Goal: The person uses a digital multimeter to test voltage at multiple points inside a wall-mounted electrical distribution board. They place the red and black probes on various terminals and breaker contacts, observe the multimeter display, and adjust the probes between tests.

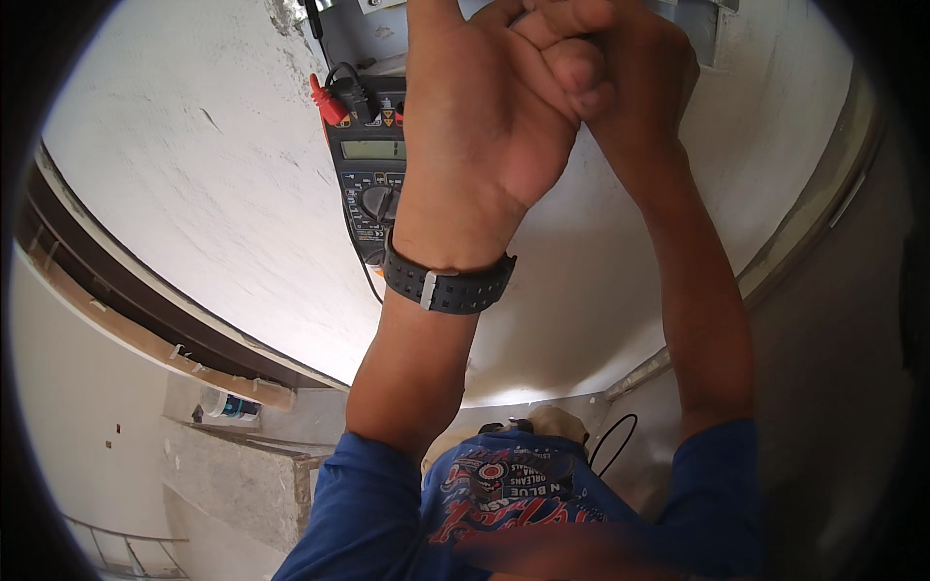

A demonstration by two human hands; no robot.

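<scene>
Both my hands are raised close together at the top of the view, in front of a grey metal box [383, 29]. My left hand [499, 116] turns its palm side toward me with the fingers curled in; a black strap [450, 289] circles that wrist. Against it on the right, my right hand [644, 73] is closed, its back outward. Whatever the fingers grip is hidden. Partly behind my left hand is a black multimeter [373, 169] with a small display and a round dial. A red plug [327, 102] and a black plug [360, 99] sit at its upper end.
A pale wall [242, 223] spreads around the multimeter. Dark and tan curved trim [145, 339] runs along the left. Lower left are a white bucket [231, 405], a rough concrete block [237, 474] and a ladder-like metal frame [121, 550]. A black cable loop [615, 441] shows beside my waist.
</scene>
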